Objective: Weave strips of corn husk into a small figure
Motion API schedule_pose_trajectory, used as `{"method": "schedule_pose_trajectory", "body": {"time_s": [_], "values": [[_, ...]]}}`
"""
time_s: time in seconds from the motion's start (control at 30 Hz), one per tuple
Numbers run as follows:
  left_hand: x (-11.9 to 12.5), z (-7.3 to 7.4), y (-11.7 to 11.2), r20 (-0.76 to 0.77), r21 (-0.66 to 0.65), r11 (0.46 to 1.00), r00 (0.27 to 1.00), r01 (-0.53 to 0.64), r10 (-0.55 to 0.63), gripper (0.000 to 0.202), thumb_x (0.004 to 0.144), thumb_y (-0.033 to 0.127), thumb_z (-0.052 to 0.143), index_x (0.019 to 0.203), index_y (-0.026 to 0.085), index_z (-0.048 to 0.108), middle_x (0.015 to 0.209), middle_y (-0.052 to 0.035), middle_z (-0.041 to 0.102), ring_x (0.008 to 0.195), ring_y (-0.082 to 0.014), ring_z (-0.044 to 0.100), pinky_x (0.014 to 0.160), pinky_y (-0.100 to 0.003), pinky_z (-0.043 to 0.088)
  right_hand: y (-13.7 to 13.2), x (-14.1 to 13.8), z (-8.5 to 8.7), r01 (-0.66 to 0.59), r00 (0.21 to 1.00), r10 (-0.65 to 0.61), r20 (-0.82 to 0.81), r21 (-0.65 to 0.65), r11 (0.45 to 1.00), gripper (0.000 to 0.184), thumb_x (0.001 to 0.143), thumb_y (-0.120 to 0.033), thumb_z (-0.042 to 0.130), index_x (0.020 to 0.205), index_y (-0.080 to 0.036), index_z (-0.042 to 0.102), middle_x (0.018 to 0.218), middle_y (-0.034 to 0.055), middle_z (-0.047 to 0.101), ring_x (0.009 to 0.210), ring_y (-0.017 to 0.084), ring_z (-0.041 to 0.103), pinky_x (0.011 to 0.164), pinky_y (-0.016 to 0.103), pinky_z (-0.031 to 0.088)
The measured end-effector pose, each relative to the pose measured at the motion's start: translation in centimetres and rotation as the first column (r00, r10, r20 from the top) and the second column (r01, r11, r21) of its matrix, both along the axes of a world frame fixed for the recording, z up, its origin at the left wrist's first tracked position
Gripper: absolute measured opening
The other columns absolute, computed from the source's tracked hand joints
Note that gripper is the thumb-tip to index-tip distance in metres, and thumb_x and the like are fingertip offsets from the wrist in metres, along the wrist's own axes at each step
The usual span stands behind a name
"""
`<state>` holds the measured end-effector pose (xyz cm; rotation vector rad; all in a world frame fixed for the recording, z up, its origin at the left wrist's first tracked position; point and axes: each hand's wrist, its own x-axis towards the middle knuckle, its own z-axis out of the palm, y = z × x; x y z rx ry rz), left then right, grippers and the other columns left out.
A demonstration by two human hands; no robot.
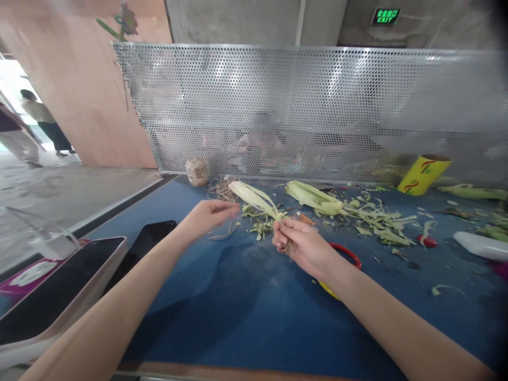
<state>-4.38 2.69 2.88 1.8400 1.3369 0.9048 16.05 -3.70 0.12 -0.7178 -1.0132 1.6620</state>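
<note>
- The corn-husk bundle (254, 196) is in the air just above the counter (238, 323), its gathered, frayed end inside the right grip (299, 243) and its broad pale leaves pointing away toward the perforated metal screen (257, 95).
- The right grip is closed, thumb and fingers pinching that narrow end; the left grip (216, 216) is loosely spread, holding nothing, near the leaves but apart from them.
- Judging by the thin leaves, it should weigh very little, so a light pinch would carry it.
- The leaves look soft and flexible across their width, likely stiffer along the grain; they would probably split lengthwise if pulled sideways.
- Fresh, smooth husk may slide over itself, so the best hold seems the gathered end, where the layers meet; the loose tips would likely just bend or fan out.
- A second husk bundle (311, 197) lies on the counter beyond the right grip, beside shredded husk scraps (383, 225); it should handle much the same, best lifted around its thicker middle.
- Brown fibre strands (220, 189) lie near the held leaves' tips.
</note>
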Motion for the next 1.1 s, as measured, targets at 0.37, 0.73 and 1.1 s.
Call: {"method": "schedule_pose_trajectory", "body": {"time_s": [0.37, 0.73, 1.1], "values": [[-0.1, -0.7, -0.8, -0.737, 0.094, 0.99, 0.676, 0.107, -0.003, 0.045, 0.072, 0.012, 0.052, 0.116, 0.019, 0.054, 0.084, -0.0034, 0.071, 0.088, -0.0253, 0.062, 0.081, -0.034, 0.042, 0.3, 0.9, 0.1, 0.091, 0.996, -0.091, 0.001, 0.032, 0.995, 0.012, 0.071, -0.025, 0.059, 0.07, -0.015, 0.052, 0.05, -0.0046, 0.043, 0.054, 0.008, 0.041, 0.055, 0.023, 0.027], [-0.7, -0.9, -0.4, -0.61, 0.32, 0.947, 0.767, 0.011, 0.198, 0.037, 0.077, 0.019, 0.044, 0.113, 0.014, 0.054, 0.09, -0.0064, 0.068, 0.085, -0.0205, 0.061, 0.082, -0.029, 0.043, 0.3, 0.9, 0.4, 0.138, 0.99, -0.138, -0.01, 0.008, 0.99, 0.012, 0.071, -0.024, 0.059, 0.069, -0.015, 0.051, 0.049, -0.0044, 0.046, 0.052, 0.008, 0.041, 0.056, 0.023, 0.028], [-1.1, -0.5, -0.2, -0.564, 0.235, 0.972, 0.811, -0.027, 0.159, 0.04, 0.074, 0.022, 0.045, 0.113, 0.014, 0.054, 0.087, -0.0055, 0.069, 0.082, -0.0208, 0.063, 0.077, -0.029, 0.046, 0.4, 0.8, 0.1, 0.117, 0.993, -0.118, 0.019, 0.046, 0.992, 0.012, 0.07, -0.025, 0.057, 0.07, -0.015, 0.051, 0.049, -0.0044, 0.047, 0.052, 0.008, 0.042, 0.055, 0.024, 0.027]]}}
